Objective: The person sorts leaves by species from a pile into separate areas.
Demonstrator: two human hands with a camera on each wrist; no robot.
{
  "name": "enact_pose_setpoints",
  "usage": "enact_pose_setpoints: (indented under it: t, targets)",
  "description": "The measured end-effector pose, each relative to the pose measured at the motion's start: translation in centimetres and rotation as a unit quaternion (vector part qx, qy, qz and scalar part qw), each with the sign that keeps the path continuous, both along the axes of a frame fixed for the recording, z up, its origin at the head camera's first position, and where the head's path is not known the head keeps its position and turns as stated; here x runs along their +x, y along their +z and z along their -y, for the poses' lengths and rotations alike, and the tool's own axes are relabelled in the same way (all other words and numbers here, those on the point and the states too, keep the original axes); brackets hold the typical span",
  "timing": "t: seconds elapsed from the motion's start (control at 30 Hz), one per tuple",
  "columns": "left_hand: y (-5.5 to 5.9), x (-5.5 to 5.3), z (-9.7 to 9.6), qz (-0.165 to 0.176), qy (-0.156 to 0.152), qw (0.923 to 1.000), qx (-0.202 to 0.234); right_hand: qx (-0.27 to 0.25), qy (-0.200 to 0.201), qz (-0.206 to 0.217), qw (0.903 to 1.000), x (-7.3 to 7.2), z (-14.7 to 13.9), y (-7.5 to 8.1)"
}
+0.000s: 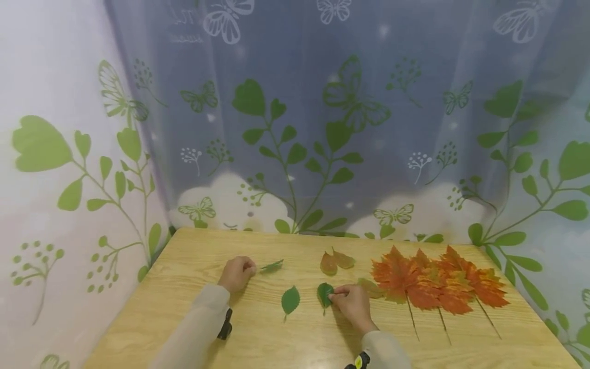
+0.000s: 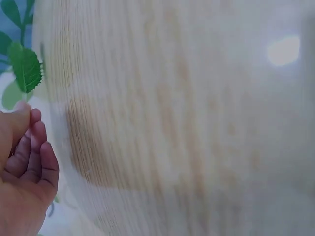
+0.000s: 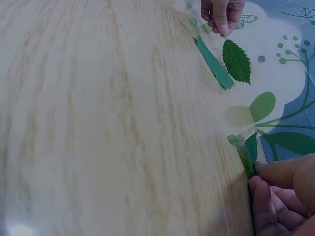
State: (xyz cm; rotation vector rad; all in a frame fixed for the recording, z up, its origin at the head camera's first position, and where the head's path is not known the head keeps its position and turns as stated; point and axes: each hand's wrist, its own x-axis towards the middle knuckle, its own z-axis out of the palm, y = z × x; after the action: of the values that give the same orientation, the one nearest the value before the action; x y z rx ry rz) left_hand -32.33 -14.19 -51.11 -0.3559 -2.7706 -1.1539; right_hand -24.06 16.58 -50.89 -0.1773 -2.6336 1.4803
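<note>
My left hand [image 1: 237, 273] pinches the stem of a green leaf [image 1: 272, 266] and holds it above the table; the left wrist view shows the leaf [image 2: 25, 69] rising from thumb and fingertip. Farther right, my right hand [image 1: 352, 303] pinches the edge of another green leaf [image 1: 324, 293] at the tabletop. In the right wrist view that leaf [image 3: 249, 150] is bent between thumb and finger. A third green leaf [image 1: 290, 301] lies flat between the two hands, its stem toward me.
Two brownish leaves [image 1: 335, 260] lie behind my right hand. A yellowish-green leaf [image 1: 370, 288] is partly hidden by it. Several orange maple leaves [image 1: 433, 279] with long stems lie on the right of the wooden table [image 1: 184, 256]. A patterned curtain [image 1: 295, 128] stands behind.
</note>
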Motion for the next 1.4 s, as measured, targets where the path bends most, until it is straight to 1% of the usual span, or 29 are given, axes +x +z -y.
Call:
enact_pose_setpoints:
  t: [0.13, 0.23, 0.4, 0.5, 0.57, 0.67, 0.8, 0.9, 0.97, 1.03, 1.13, 1.2, 1.27, 1.4]
  targets:
    - [0.3, 0.7, -0.1, 0.010, 0.003, 0.9997, 0.024, 0.000, -0.002, 0.000, 1.0000, 0.0, 0.0, 0.1]
    - [0.8, 1.4, -0.1, 0.006, 0.020, 0.9989, 0.042, 0.000, 0.000, -0.001, 1.0000, 0.1, 0.0, 0.1]
    - [1.7, 2.8, 0.2, -0.022, 0.050, 0.9971, 0.052, 0.001, -0.002, 0.001, 1.0000, 0.1, 0.2, 0.1]
    - [1.8, 3.6, 0.6, -0.047, 0.066, 0.9955, 0.050, 0.003, -0.005, -0.002, 1.0000, 0.0, 0.1, 0.1]
    - [1.8, 4.1, 1.0, -0.053, 0.080, 0.9943, 0.047, 0.004, -0.004, -0.006, 1.0000, 0.0, 0.1, 0.0]
    - [2.1, 5.1, 1.8, -0.059, 0.093, 0.9931, 0.040, 0.003, -0.004, -0.007, 1.0000, -0.1, 0.1, -0.2]
    - [2.5, 6.5, 2.8, -0.043, 0.106, 0.9930, 0.029, 0.002, -0.003, -0.001, 1.0000, -0.2, 0.1, -0.4]
    - [2.5, 7.6, 3.7, -0.031, 0.115, 0.9929, 0.007, -0.002, -0.002, 0.003, 1.0000, -0.2, 0.1, -0.3]
    - [2.4, 8.5, 4.3, -0.024, 0.110, 0.9936, -0.014, -0.005, -0.001, 0.005, 1.0000, -0.1, 0.2, -0.3]
    - [2.2, 9.5, 4.9, -0.005, 0.103, 0.9942, -0.030, -0.003, 0.001, 0.004, 1.0000, -0.1, 0.3, -0.3]
    - [1.7, 10.7, 5.3, 0.035, 0.083, 0.9952, -0.038, 0.001, 0.001, 0.004, 1.0000, 0.0, 0.3, -0.3]
    - [1.4, 11.2, 5.4, 0.057, 0.072, 0.9952, -0.033, 0.004, 0.003, 0.003, 1.0000, 0.1, 0.3, -0.2]
    - [1.1, 11.5, 5.3, 0.059, 0.066, 0.9957, -0.027, 0.007, 0.000, 0.002, 1.0000, 0.1, 0.2, -0.2]
    - [0.8, 11.4, 5.0, 0.049, 0.075, 0.9958, -0.017, 0.019, -0.004, -0.008, 0.9998, 0.1, 0.2, -0.1]
